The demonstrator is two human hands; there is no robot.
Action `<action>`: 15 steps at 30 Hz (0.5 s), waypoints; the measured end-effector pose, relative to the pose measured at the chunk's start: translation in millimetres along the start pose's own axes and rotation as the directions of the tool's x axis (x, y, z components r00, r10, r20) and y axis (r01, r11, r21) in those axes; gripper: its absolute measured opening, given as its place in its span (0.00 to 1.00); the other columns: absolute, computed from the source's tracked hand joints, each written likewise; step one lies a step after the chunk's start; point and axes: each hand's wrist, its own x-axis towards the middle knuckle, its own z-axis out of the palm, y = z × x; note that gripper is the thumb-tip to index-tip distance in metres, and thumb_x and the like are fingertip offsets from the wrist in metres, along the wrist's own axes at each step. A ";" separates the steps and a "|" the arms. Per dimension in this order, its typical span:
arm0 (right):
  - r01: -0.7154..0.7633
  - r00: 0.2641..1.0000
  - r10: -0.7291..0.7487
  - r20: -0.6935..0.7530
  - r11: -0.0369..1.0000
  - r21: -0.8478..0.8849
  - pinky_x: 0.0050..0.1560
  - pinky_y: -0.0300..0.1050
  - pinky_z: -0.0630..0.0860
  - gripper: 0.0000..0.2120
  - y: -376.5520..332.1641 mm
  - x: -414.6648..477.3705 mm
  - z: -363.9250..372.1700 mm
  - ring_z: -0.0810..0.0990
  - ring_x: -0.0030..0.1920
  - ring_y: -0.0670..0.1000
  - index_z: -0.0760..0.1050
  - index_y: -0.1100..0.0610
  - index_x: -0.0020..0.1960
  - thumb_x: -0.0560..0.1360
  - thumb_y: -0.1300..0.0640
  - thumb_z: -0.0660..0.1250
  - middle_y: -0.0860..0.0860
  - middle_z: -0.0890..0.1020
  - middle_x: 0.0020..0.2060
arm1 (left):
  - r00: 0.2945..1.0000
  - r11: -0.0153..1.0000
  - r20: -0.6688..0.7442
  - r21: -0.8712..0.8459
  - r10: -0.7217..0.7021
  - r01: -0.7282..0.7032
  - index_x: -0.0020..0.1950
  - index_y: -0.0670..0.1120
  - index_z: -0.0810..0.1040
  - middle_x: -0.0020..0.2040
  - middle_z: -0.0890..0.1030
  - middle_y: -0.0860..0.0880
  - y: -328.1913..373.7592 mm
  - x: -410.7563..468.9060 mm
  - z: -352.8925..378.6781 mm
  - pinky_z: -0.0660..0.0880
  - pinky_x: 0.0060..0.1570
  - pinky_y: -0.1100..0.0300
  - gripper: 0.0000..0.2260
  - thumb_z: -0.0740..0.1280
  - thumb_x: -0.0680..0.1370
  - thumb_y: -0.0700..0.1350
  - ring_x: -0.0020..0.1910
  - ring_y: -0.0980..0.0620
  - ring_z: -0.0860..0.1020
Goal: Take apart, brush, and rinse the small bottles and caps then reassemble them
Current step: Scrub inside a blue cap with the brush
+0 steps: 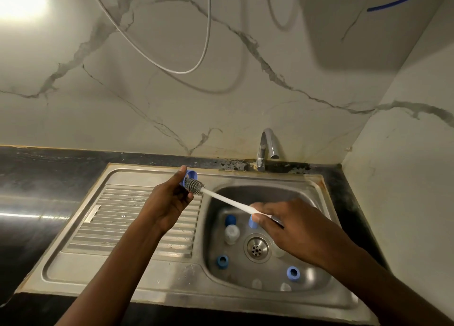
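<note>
The left hand is raised over the ribbed drainboard, with its fingers and thumb curled round a blue cap. The grey bristle head of the brush presses against that cap. Its white handle slants down to the right hand, which grips the far end with the thumb on top and the fingers closed beneath (the hand is blurred, so the finer finger placement is unclear). Both hands are held above the steel sink.

In the basin, a small clear bottle lies left of the drain. A dark blue cap touches its far end; whether it is screwed on I cannot tell. A light blue cap shows partly behind the right thumb. Nearer the front, a left cap and a right cap lie well apart, open ends visible. Two faint clear bottles sit against the front wall. The tap stands behind the basin, and the dark surface surrounds the sink.
</note>
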 end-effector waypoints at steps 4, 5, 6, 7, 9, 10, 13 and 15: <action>0.012 0.991 -0.014 -0.130 1.000 -0.015 0.31 0.34 0.74 0.14 7.3 7.3 -2.4 0.81 0.33 0.41 0.79 0.42 0.68 0.85 0.43 0.62 0.41 0.77 0.29 | 0.999 0.998 0.039 -0.061 -0.022 0.024 0.61 0.39 0.84 0.49 0.85 0.40 -3.5 -2.0 1.0 0.84 0.39 0.62 0.22 0.76 0.75 0.53 0.40 0.51 0.80; 0.002 0.986 -0.009 -0.167 0.999 -0.043 0.32 0.31 0.74 0.16 9.5 8.8 -3.1 0.81 0.35 0.38 0.79 0.43 0.70 0.85 0.44 0.62 0.38 0.75 0.27 | 0.999 0.998 0.044 -0.063 -0.017 0.020 0.60 0.39 0.84 0.49 0.85 0.40 -4.2 -2.5 2.1 0.84 0.39 0.62 0.21 0.76 0.76 0.53 0.40 0.51 0.80; -0.010 0.981 -0.004 -0.193 0.997 -0.075 0.34 0.28 0.73 0.17 11.3 9.9 -3.4 0.80 0.37 0.34 0.78 0.44 0.71 0.85 0.43 0.62 0.36 0.74 0.27 | 0.999 0.998 0.044 -0.062 -0.010 0.013 0.60 0.39 0.84 0.49 0.85 0.41 -4.7 -2.8 3.5 0.83 0.39 0.62 0.20 0.76 0.76 0.53 0.41 0.51 0.80; -0.022 0.980 0.002 -0.201 0.995 -0.097 0.35 0.27 0.72 0.17 12.2 10.1 -2.4 0.79 0.39 0.32 0.78 0.44 0.71 0.85 0.43 0.62 0.35 0.73 0.28 | 0.999 0.998 0.037 -0.060 -0.001 0.003 0.59 0.39 0.84 0.49 0.85 0.41 -4.8 -3.4 4.6 0.83 0.39 0.62 0.20 0.76 0.76 0.53 0.41 0.51 0.80; -0.043 0.983 0.026 -0.182 0.995 -0.094 0.34 0.29 0.73 0.18 12.9 9.0 1.2 0.79 0.40 0.32 0.77 0.42 0.72 0.85 0.41 0.60 0.37 0.75 0.29 | 1.000 0.999 0.019 -0.052 0.016 -0.015 0.58 0.39 0.85 0.49 0.85 0.40 -3.4 -4.0 6.2 0.83 0.39 0.62 0.19 0.76 0.75 0.52 0.41 0.50 0.80; -0.056 0.986 0.042 -0.162 0.995 -0.084 0.33 0.31 0.73 0.18 13.4 8.0 3.3 0.80 0.39 0.34 0.77 0.42 0.72 0.85 0.41 0.59 0.39 0.77 0.30 | 1.000 0.999 0.015 -0.047 0.020 -0.019 0.58 0.39 0.85 0.49 0.85 0.40 -2.7 -4.1 6.7 0.83 0.39 0.62 0.19 0.76 0.74 0.52 0.41 0.50 0.80; -0.077 0.994 0.074 -0.086 0.996 -0.037 0.32 0.35 0.75 0.15 13.2 2.8 9.9 0.81 0.34 0.40 0.78 0.40 0.67 0.85 0.40 0.59 0.40 0.80 0.32 | 1.000 1.000 0.007 -0.005 0.025 -0.025 0.57 0.39 0.85 0.47 0.86 0.40 -1.3 -4.6 4.9 0.83 0.38 0.62 0.19 0.77 0.73 0.52 0.41 0.49 0.81; -0.069 0.997 0.069 -0.017 0.997 0.017 0.32 0.36 0.75 0.12 12.4 -1.0 13.8 0.80 0.32 0.42 0.80 0.39 0.62 0.85 0.41 0.60 0.38 0.82 0.35 | 0.999 0.999 -0.013 0.030 0.032 -0.031 0.57 0.39 0.84 0.45 0.85 0.41 -0.4 -3.9 3.4 0.82 0.37 0.62 0.20 0.77 0.73 0.52 0.42 0.49 0.81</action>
